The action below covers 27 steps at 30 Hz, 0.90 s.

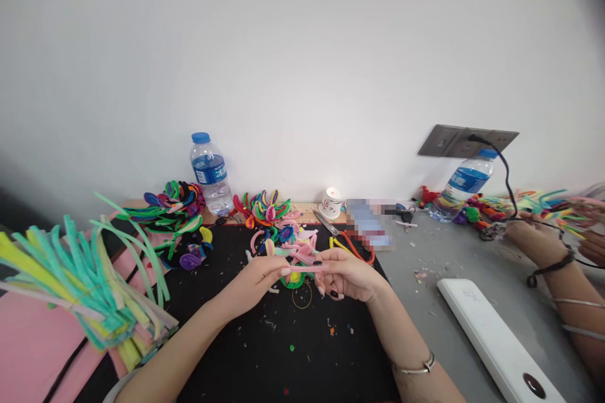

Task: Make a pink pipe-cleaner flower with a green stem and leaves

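My left hand and my right hand meet over the black mat, both pinched on a pink pipe cleaner held level between them. Just beyond my fingers lies a heap of bent pink, green and yellow pipe-cleaner loops. A small green and yellow loop sits under the hands, beside a thin wire ring.
A thick bundle of green and yellow pipe cleaners lies at left. Two water bottles, a tape roll and red-handled scissors stand near the wall. A white power bank lies at right. Another person's hands work at far right.
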Tool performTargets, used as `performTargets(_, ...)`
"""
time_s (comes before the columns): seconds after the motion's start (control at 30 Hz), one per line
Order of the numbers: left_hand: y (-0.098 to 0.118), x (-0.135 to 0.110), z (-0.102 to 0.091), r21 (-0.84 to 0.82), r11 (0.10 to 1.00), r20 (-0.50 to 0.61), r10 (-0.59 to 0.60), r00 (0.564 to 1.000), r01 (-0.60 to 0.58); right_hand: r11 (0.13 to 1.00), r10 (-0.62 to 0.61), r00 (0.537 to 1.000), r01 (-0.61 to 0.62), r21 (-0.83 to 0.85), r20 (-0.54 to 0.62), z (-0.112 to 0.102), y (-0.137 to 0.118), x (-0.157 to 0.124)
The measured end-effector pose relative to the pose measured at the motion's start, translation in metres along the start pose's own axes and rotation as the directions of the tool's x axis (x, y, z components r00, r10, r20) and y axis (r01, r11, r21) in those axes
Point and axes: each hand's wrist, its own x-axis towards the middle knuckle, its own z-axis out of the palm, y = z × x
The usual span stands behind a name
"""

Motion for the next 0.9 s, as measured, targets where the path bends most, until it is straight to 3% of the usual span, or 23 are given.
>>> performTargets(0.13,0.001,-0.001,0.001,-0.075,0.997,-0.016,-0.030,0.999,0.029,0.999,-0.015,0.999,0.017,-0.035,0.034,0.002,0.001,-0.001)
performTargets(0.23,-0.002,-0.001,0.003,-0.158,0.982,-0.069,-0.116,0.991,0.104,0.992,-0.064,0.998,0.062,-0.113,-0.011,0.009,-0.001,0.001)
performTargets(0.4,-0.011,0.001,0.007,-0.318,0.933,-0.172,-0.230,0.958,0.167,0.947,-0.210,0.973,0.177,-0.269,-0.100,0.021,0.001,0.009)
performTargets(0.57,-0.015,0.002,0.010,-0.349,0.915,-0.250,-0.297,0.922,0.200,0.901,-0.297,0.950,0.245,-0.358,-0.098,0.029,0.004,0.011)
performTargets(0.73,-0.016,0.002,0.008,-0.405,0.887,-0.207,-0.325,0.923,0.222,0.895,-0.335,0.939,0.289,-0.341,-0.083,0.028,0.004,0.011)
performTargets(0.8,-0.015,0.003,0.007,-0.477,0.844,-0.138,-0.347,0.928,0.245,0.877,-0.402,0.901,0.326,-0.352,-0.167,0.025,0.003,0.012)
performTargets(0.9,-0.014,0.003,0.006,-0.573,0.771,-0.028,-0.356,0.934,0.277,0.760,-0.566,0.770,0.347,-0.550,-0.296,0.022,0.001,0.014)
